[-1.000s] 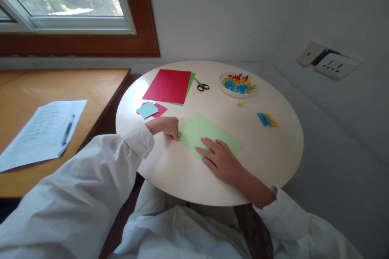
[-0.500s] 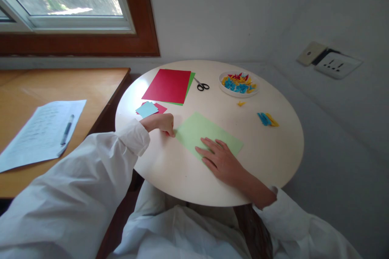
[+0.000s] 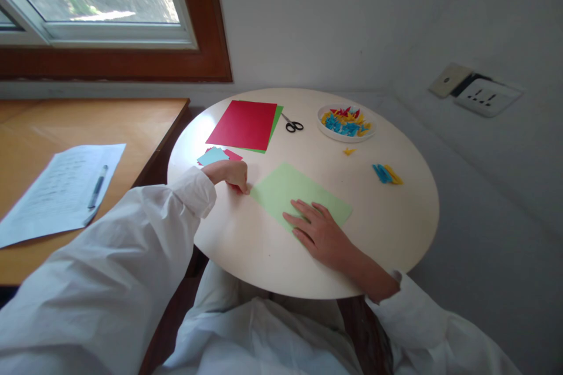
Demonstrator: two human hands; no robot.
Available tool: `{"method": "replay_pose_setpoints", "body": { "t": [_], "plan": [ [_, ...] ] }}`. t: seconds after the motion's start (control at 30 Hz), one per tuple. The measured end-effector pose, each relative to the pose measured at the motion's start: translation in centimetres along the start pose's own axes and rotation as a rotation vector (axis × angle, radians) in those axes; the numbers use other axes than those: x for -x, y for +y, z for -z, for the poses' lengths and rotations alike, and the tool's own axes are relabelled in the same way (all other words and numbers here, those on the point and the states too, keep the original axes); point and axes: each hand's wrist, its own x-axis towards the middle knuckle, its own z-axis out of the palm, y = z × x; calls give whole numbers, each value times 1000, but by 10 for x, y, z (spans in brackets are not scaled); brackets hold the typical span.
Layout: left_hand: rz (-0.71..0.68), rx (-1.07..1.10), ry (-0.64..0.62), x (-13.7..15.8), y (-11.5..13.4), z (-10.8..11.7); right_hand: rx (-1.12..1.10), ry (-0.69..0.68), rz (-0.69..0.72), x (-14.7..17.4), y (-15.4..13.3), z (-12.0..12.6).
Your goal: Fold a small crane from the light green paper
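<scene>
A light green sheet of paper [image 3: 294, 184] lies at a slant on the round table, a corner pointing left. My left hand [image 3: 235, 174] is curled closed at that left corner, its lowest fingertip resting on the tabletop right beside the paper's tip. Nothing shows inside its fingers. Spread flat on the near part of the sheet, my right hand [image 3: 314, 231] has its fingers apart and covers the near corner.
Small blue and pink paper squares [image 3: 213, 156] lie beyond my left wrist. Farther back are red sheets [image 3: 244, 123] over green, scissors [image 3: 294, 125], and a white dish [image 3: 347, 139] of folded paper pieces. Folded blue and yellow pieces [image 3: 387, 174] lie to the right. A desk [image 3: 149, 123] stands left.
My left hand has shifted slightly left, past the green paper's corner. My right hand stays flat in the same spot.
</scene>
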Motion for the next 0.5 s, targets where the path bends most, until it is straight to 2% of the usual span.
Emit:
{"method": "replay_pose_setpoints", "body": {
  "t": [0.13,0.5],
  "plan": [
    [57,-15,-64,5,4,1,4,-10,0,0,0,1],
    [97,-7,-63,11,6,3,-12,-6,-6,0,1,-1]
  ]
}}
